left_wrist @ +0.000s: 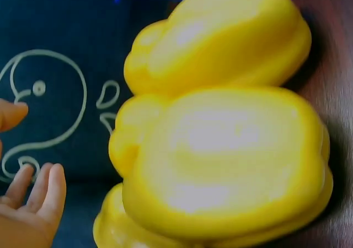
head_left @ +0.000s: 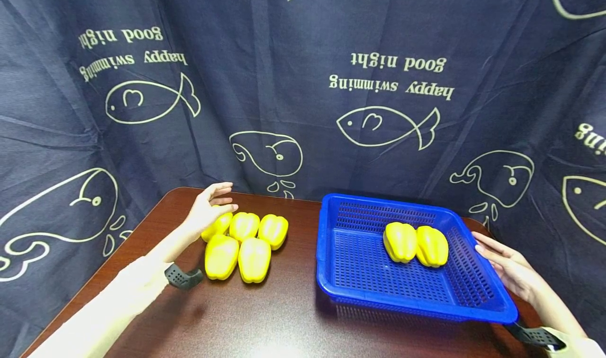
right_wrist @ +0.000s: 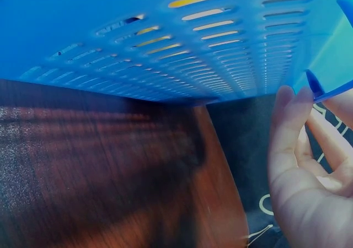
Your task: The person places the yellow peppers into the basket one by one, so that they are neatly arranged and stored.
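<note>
We are holding our left hand [head_left: 206, 213] over the yellow pepper [head_left: 218, 231] at the back left of the bunch. Its fingers are sticking out a bit apart, with the thumb away from them, and they are pinching nothing. We are not able to tell if the hand is touching that pepper. Five peppers are lying close together on the brown table [head_left: 289, 310], three at the back and two in front. We are guessing that being so close is stopping them from rolling off.

Our right hand [head_left: 508, 268] is pinching the right rim of the blue basket [head_left: 333, 287] between thumb and fingers. We are thinking this is stopping the basket from sliding. From these pictures we are not sure if it is sitting flat. The other two peppers, the left one [head_left: 400, 242] and the right one [head_left: 432, 246], are resting side by side on its floor, touching, nearer the right wall. The tall walls are probably stopping them from tumbling out.

The basket is standing to the right of the bunch, so each hand is having its own side. Behind everything, a dark blue cloth [head_left: 293, 74] with fish is hanging, maybe to hide what is behind it.
</note>
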